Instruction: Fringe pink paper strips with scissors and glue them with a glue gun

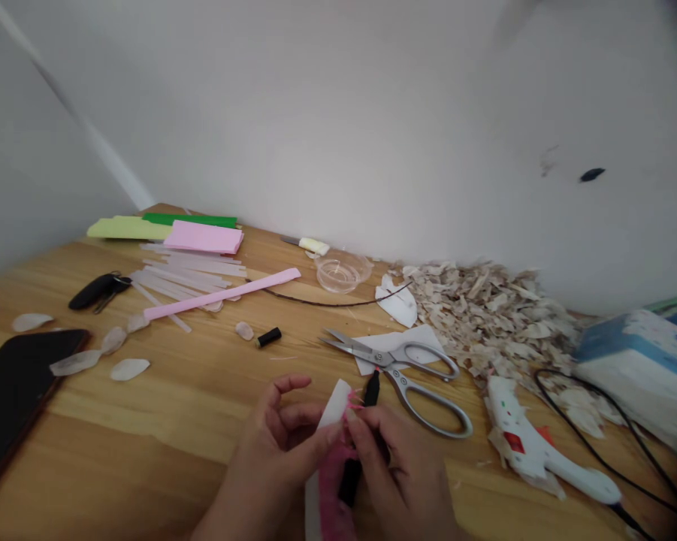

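Note:
My left hand (270, 451) pinches a white strip (334, 406) that has pink paper (332, 496) along its right side. The upper end of that pink paper is frayed into thin strands. My right hand (403, 473) is closed at these strands, its thumb and forefinger pressed together on them. A black marker (372, 388) lies behind and partly under the right hand, mostly hidden. Just beyond the hands, silver scissors (394, 361) rest with blades slightly apart on a white paper piece (428, 340). A short black cap (268, 337) is to their left.
A glue gun (527, 436) with a black cable lies at right, before a heap of dry petal-like pieces (490, 300) and a tissue pack (642, 368). At left are a phone (22, 391), keys (98, 291), pale strips (185, 274) and folded pink paper (203, 237). A clear dish (341, 272) stands near the wall.

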`<state>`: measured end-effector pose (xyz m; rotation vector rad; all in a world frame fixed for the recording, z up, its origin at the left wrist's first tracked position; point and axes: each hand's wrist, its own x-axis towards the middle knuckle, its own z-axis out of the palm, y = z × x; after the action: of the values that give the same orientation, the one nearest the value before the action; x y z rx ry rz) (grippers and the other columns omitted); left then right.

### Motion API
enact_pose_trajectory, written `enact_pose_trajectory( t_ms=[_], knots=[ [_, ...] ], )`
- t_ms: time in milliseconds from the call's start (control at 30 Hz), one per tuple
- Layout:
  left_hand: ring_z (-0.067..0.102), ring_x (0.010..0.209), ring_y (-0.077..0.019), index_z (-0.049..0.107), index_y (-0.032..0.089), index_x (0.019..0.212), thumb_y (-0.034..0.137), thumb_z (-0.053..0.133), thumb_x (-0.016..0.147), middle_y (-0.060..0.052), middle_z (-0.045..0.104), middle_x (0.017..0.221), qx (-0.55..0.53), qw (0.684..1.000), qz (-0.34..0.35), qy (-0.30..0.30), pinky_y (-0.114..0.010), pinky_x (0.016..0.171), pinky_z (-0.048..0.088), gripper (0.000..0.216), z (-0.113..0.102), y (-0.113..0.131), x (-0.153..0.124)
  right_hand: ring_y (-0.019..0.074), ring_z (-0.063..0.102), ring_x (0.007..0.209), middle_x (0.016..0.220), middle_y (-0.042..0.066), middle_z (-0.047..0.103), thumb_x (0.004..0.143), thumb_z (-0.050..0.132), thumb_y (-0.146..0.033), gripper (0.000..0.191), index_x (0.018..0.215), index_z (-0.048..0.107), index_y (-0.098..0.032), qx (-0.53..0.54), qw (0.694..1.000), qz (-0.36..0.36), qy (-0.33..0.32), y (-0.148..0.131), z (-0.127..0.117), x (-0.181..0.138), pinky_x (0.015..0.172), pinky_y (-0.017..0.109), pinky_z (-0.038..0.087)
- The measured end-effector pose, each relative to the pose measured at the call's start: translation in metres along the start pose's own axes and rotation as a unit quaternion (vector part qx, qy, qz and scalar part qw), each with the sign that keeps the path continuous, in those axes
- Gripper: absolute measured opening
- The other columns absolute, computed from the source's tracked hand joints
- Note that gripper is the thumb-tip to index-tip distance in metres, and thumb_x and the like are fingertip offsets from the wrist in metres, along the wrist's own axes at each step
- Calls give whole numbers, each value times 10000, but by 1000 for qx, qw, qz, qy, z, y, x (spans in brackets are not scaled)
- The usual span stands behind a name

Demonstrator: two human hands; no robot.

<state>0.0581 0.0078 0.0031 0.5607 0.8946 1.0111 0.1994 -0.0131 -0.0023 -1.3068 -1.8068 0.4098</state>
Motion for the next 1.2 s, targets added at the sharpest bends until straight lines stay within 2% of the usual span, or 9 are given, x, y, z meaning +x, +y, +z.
enact_pose_trajectory(
  t_ms=[400, 567, 933, 1100, 1200],
  knots=[
    [687, 727, -181, 341, 213, 1023, 116, 754, 631, -49, 754, 758, -6, 1000, 26, -8, -296, 704, 492, 577, -4, -8, -1, 130, 542, 582, 617, -2, 559, 888, 426, -210, 200, 740, 556, -179, 9, 1000, -3, -2, -1, 0, 0, 541, 237, 387],
    [691, 682, -176, 332, 209, 1008, 128, 760, 620, -44, 757, 731, -4, 1000, 20, 3, -274, 655, 491, 584, -3, -6, 0, 121, 550, 593, 638, -7, 574, 883, 441, -198, 176, 761, 567, -179, 11, 1000, -5, -5, 0, 1, 0, 560, 230, 394],
    [691, 677, -197, 327, 214, 1000, 143, 775, 600, -33, 749, 707, -9, 1000, -4, 8, -298, 659, 485, 605, 1, 0, 0, 118, 531, 561, 630, -17, 566, 892, 434, -213, 184, 753, 554, -187, 13, 1000, 1, -11, 1, 0, -1, 522, 231, 371],
    [692, 696, -210, 349, 219, 986, 160, 779, 600, -28, 744, 698, -2, 1000, 6, 6, -307, 672, 482, 581, 1, 1, 0, 128, 531, 564, 613, -10, 553, 899, 410, -215, 222, 715, 531, -188, -5, 1000, -8, -13, 0, 1, -1, 509, 233, 365],
    [685, 668, -189, 340, 218, 997, 157, 774, 609, -34, 746, 708, -4, 1000, 2, 10, -298, 660, 483, 585, 0, 0, 0, 130, 532, 568, 600, -11, 549, 897, 415, -215, 224, 709, 536, -189, -12, 1000, -17, -12, 1, 2, 0, 504, 229, 368]
  ],
)
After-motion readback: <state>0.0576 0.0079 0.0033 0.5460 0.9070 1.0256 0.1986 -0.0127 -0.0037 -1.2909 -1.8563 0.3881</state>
